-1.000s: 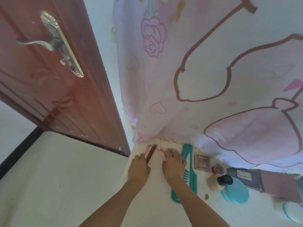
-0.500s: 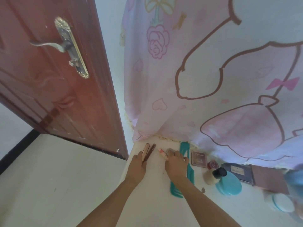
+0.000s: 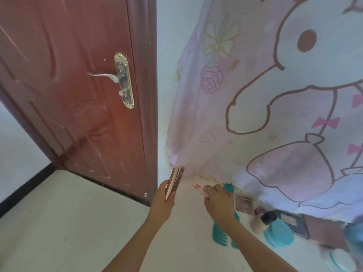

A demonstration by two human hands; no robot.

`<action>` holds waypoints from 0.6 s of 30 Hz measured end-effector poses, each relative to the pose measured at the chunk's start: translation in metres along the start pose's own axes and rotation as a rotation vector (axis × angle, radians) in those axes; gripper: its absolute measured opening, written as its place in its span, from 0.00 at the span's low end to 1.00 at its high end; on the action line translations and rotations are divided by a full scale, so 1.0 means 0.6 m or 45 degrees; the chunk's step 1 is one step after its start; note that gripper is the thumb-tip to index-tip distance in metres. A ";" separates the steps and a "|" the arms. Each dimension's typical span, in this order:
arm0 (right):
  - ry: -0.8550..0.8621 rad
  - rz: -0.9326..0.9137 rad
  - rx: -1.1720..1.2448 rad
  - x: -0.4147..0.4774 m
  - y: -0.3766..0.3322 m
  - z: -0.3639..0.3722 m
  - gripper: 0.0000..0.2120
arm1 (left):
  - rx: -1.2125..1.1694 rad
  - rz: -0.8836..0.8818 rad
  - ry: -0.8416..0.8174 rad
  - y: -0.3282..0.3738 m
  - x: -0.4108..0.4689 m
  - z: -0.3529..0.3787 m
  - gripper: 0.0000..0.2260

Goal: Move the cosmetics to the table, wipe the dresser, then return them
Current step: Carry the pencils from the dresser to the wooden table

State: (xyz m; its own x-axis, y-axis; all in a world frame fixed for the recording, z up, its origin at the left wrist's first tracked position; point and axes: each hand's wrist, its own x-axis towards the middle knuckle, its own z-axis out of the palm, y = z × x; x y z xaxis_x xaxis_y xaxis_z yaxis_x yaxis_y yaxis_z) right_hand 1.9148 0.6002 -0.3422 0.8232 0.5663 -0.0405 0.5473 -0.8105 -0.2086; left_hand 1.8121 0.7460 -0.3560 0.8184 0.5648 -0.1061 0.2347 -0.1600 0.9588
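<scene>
A red-brown door (image 3: 78, 95) with a brass lever handle (image 3: 110, 75) stands at the left above a pale floor (image 3: 59, 222). At the left end of the white dresser top (image 3: 188, 238), your left hand (image 3: 163, 201) grips a rose-gold tube (image 3: 172, 183) and a slim dark stick (image 3: 181, 176) together, fingers curled round their lower ends. Both are raised off the surface and point up toward the hem of a pink cartoon-print curtain (image 3: 255, 95). Just to the right, your right hand (image 3: 218, 201) is closed on a pink tube (image 3: 198, 188) held low over the dresser – its tip pokes out past the fingers, and whether it touches the surface cannot be told. A teal comb (image 3: 220, 238) lies flat under that wrist. Farther right, along the curtain's edge, a brown palette (image 3: 244, 202), a small red pot (image 3: 260, 210), a beige bottle (image 3: 259, 223) with a black cap, a round teal case (image 3: 279, 235) and a dark box (image 3: 290, 220) sit on the dresser – bottle and case touching.
</scene>
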 end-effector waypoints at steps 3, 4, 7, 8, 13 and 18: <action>0.051 -0.100 -0.001 -0.001 -0.032 0.003 0.13 | -0.100 -0.071 0.085 -0.007 -0.023 -0.031 0.12; 0.125 -0.170 -0.012 0.000 -0.047 0.007 0.13 | -0.125 -0.086 0.116 -0.009 -0.032 -0.043 0.11; 0.224 -0.412 -0.065 -0.009 -0.092 0.018 0.20 | -0.165 -0.137 0.254 -0.008 -0.078 -0.076 0.13; 0.228 -0.479 -0.048 -0.013 -0.107 0.027 0.21 | -0.171 -0.139 0.318 -0.009 -0.101 -0.088 0.14; 0.162 -0.907 0.163 -0.055 -0.212 0.059 0.18 | -0.174 -0.183 0.725 -0.036 -0.243 -0.135 0.15; 0.060 -1.326 0.211 -0.172 -0.341 0.080 0.19 | -0.231 -0.314 1.124 -0.051 -0.422 -0.189 0.12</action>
State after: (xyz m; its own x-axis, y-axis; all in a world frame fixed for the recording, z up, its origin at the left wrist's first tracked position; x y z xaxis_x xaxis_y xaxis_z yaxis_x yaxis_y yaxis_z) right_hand 1.7105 0.7145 -0.3423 -0.0344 0.9614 0.2729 0.9626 0.1053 -0.2496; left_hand 1.5382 0.6994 -0.3285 0.0439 0.9885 -0.1450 0.2026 0.1333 0.9701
